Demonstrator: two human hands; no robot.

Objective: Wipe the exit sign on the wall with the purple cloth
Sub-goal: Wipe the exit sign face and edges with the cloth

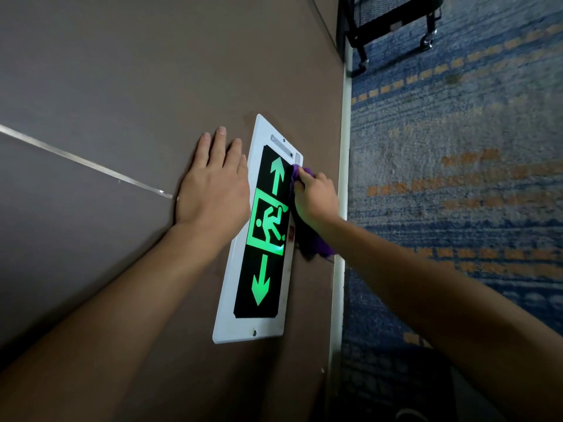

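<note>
Your left hand (213,190) lies flat against the brown panelled wall (122,86), fingers straight and together, holding nothing; its thumb side touches the long edge of the white-framed rectangular exit sign (262,287) that faces away from the floor. The sign is mounted low on the wall, near the white skirting strip (342,178) where the wall meets the floor. Its black panel carries a lit green running-figure pictogram at the centre and one green arrow towards each short end; no readable lettering can be made out, and a small red mark on the frame beside the pictogram is too small to read. Your right hand (315,197) has its fingers curled round the bunched purple cloth (313,242) and presses it on the sign's frame along the long edge nearer the skirting, beside the upper arrow and the pictogram. The loose remainder of the cloth hangs under your wrist, over the narrow band of wall between sign and skirting. The sign's lower arrow and its near short end with a single screw are uncovered. Beyond the skirting lies blue carpet with orange dashes (457,178). A black wheeled frame (393,25) stands on the carpet close to the wall, well apart from the sign.
</note>
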